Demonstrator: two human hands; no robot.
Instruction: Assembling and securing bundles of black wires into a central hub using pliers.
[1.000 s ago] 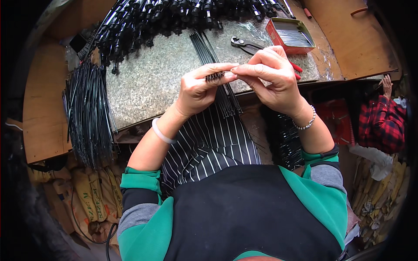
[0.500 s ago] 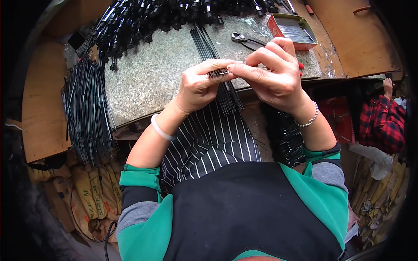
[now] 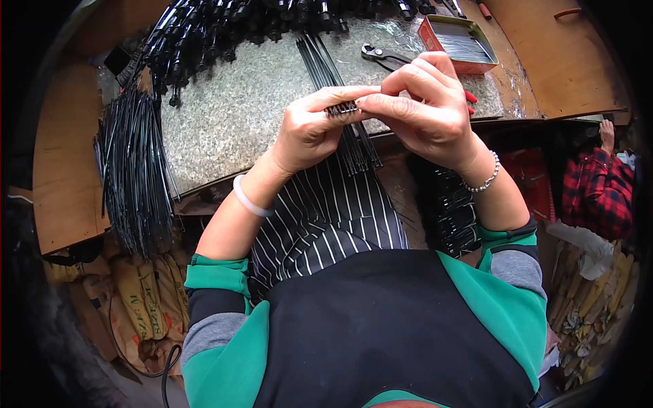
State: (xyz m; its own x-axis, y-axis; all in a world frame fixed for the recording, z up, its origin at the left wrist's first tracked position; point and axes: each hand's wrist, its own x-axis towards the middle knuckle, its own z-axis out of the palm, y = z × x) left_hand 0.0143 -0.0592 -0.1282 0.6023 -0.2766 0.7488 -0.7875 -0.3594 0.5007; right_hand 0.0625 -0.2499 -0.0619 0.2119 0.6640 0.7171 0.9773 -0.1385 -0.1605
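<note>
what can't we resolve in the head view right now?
- Small dark ridged piece: pinched between left hand and right hand; fingers cover most of it, kind unclear.
- Pincers: handles hidden behind the right hand.
- Red tin: contents too small to identify.
- Black strip pile: cut off by the top edge.
- Person in plaid sleeve: mostly cut off at the right rim.

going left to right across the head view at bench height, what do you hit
hanging bundle of black wires → left hand → small black part pinched between both hands → right hand → red tray → another person's red plaid sleeve
</note>
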